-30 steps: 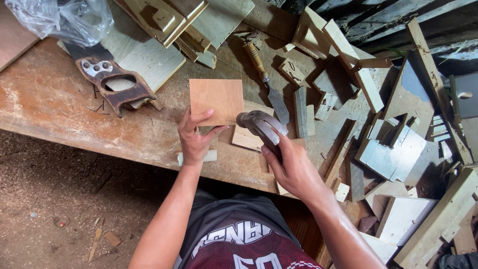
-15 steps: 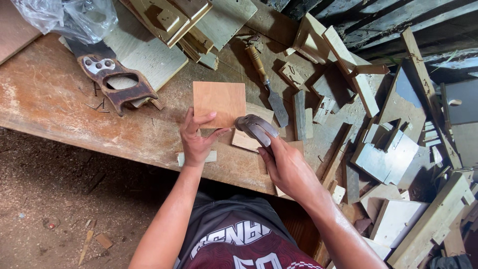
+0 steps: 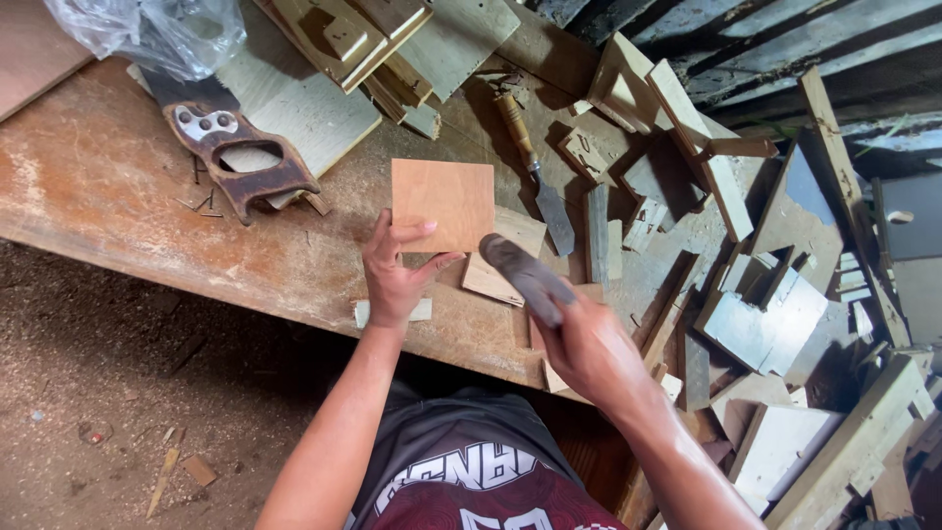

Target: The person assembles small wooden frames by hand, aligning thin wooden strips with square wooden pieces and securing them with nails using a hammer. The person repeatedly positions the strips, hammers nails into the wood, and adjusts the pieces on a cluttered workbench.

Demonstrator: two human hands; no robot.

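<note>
Two bare hands work over a worn, rust-stained wooden workbench (image 3: 118,206), seen from a head camera looking straight down. The left hand (image 3: 394,275) pins a square piece of thin reddish-brown plywood (image 3: 444,201) flat to the bench, its fingers (image 3: 417,231) spread over the square's near left corner and its thumb along the near edge. The right hand (image 3: 589,344) is closed around a dark, curved tool with a worn grey surface (image 3: 525,275), its far end reaching to just beside the square's near right corner; whether it touches the wood is hard to tell, and motion blur leaves the tool's kind uncertain.

Just right of the square, a pale wooden offcut (image 3: 505,260) lies partly under it and under the tool. Further right of the square rests a chisel with a turned wooden handle and a steel blade (image 3: 535,172). Left of the square lies a handsaw with a dark brown wooden handle and metal fittings (image 3: 235,162), its handle resting on a pale grey-green board (image 3: 314,113). Beyond the saw, at the far left of the bench, sits a crumpled clear plastic bag (image 3: 147,29). A stack of light wooden strips and boards (image 3: 373,39) stands beyond the square, and a heap of grey and tan wood scraps (image 3: 746,255) spreads well to its right. A small pale block (image 3: 392,312) sits on the bench edge under the left wrist, on the near side of the square
</note>
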